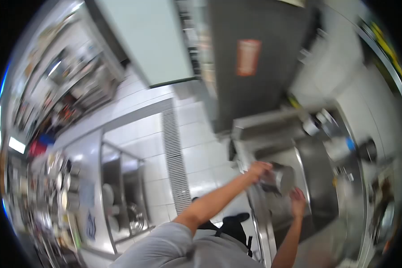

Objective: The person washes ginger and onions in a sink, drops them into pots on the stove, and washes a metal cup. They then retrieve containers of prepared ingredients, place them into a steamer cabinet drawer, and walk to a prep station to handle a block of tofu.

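A round metal pot [285,179] is tilted over the sink on my right, its flat round end facing right. My left hand [259,171] is closed on the pot's left side. Close to the pot's lower right edge is my right hand [298,202], its fingers slightly bent and apart. Whether they touch the pot is hard to tell. Beneath both hands lies the stainless steel sink [317,178], with its front rim [260,223] close to my body.
Blurred containers [319,123] stand at the sink's far corner, near a bottle with a blue part [349,144]. A dark grey cabinet [254,98] rises beyond the sink. A floor drain grate [174,152] runs on my left, beside a steel table [91,187] with shelves below.
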`<state>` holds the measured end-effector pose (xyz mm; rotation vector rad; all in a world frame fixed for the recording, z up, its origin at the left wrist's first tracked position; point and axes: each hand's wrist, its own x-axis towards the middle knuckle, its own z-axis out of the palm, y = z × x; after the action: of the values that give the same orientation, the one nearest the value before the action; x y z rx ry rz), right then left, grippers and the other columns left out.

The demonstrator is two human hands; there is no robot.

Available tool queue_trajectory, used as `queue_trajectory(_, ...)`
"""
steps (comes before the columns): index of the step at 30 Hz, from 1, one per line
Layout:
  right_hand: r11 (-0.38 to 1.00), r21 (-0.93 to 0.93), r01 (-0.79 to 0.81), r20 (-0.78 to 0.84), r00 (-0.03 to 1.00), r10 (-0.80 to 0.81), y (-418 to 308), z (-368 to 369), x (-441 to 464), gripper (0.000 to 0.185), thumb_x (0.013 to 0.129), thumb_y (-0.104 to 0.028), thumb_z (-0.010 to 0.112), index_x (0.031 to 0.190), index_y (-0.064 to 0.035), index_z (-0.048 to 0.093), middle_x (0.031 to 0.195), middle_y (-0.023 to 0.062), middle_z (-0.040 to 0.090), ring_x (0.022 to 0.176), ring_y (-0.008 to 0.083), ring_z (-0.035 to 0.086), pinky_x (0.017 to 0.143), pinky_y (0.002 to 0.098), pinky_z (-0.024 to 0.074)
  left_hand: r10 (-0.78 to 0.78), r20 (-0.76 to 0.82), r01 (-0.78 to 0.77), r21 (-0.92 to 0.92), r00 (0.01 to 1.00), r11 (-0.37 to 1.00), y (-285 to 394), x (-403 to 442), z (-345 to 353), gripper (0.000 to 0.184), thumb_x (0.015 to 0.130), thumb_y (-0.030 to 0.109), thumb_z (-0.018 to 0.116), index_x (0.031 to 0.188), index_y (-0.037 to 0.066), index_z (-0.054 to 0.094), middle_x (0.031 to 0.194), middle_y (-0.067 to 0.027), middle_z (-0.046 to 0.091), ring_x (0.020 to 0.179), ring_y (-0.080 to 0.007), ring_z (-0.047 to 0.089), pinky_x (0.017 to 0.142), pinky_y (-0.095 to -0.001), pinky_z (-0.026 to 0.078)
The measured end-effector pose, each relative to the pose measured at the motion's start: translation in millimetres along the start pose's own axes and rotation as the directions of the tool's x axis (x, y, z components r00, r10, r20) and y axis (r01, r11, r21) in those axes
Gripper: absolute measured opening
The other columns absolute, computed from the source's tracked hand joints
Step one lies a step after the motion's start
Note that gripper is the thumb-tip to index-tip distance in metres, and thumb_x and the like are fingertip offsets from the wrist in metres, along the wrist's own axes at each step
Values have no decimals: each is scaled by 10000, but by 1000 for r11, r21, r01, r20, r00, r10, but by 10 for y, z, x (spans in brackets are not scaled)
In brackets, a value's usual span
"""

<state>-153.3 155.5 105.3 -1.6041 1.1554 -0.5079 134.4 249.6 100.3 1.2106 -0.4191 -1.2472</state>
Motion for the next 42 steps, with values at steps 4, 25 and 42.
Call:
queue_trajectory(4,997,59,53,-83,995,-48,-490,482,-146,394,924,-62,544,1311,-13,491,1168,146,605,1016,216,601,874,319,496,-37,-161,26,-73,986,997,639,-484,-349,199,798,241,738,884,63,720,853,-36,677,829,-146,590,778,-316,462)
queue_trajectory(25,522,-507,686,556,723,-410,-3019,4392,463,301,886,-184,618,1144,-29,632,1019,218,661,919,338,645,784,400,507,507,-377,-406,317,775,857,3162,-1757,-5271,315,773,-37,658,1083,15,632,937,-80,687,890,-136,618,799,-290,485)
queue_trajectory(42,92,139,986,983,-126,-134,-4879,10611,1923,463,668,-165,790,1079,-63,605,922,153,547,857,313,552,747,406,469,550,-768,176,522,-329,835,3427,-4253,-6864,212,814,53,693,1024,76,708,931,-88,710,836,-247,647,809,-338,486)
